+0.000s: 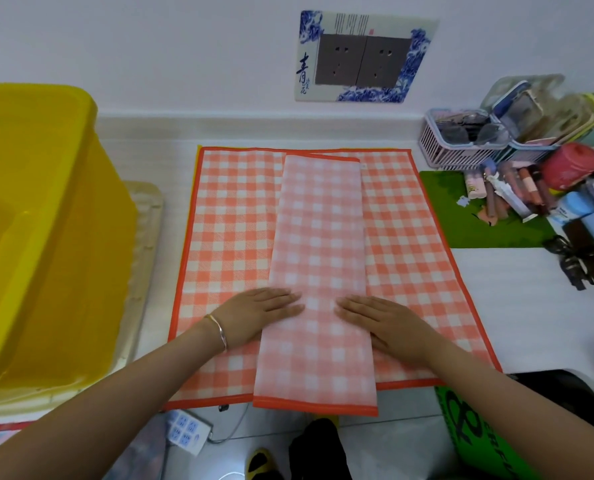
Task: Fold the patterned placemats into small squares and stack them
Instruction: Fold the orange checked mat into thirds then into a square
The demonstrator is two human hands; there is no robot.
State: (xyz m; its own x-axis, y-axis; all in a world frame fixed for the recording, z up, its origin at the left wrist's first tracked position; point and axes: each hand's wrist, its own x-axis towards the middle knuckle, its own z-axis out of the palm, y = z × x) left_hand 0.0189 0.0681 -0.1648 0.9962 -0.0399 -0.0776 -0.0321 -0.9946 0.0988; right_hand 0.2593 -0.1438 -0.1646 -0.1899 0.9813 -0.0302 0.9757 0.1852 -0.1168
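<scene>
An orange-and-white checked placemat (226,237) with an orange border lies spread flat on the white table. On top of it lies a second placemat (318,265), folded into a long narrow strip with its paler back side up, running from the far edge to past the near edge. My left hand (259,311) lies flat with straight fingers across the strip's left edge near its lower part. My right hand (382,320) lies flat in the same way across the strip's right edge. The fingertips of both hands point toward each other on the strip.
A large yellow plastic bin (39,220) stands at the left on a tray. At the right are a green mat (444,216), a pink basket (462,140) and several cosmetics and bottles. A power strip (184,429) lies on the floor below the table edge.
</scene>
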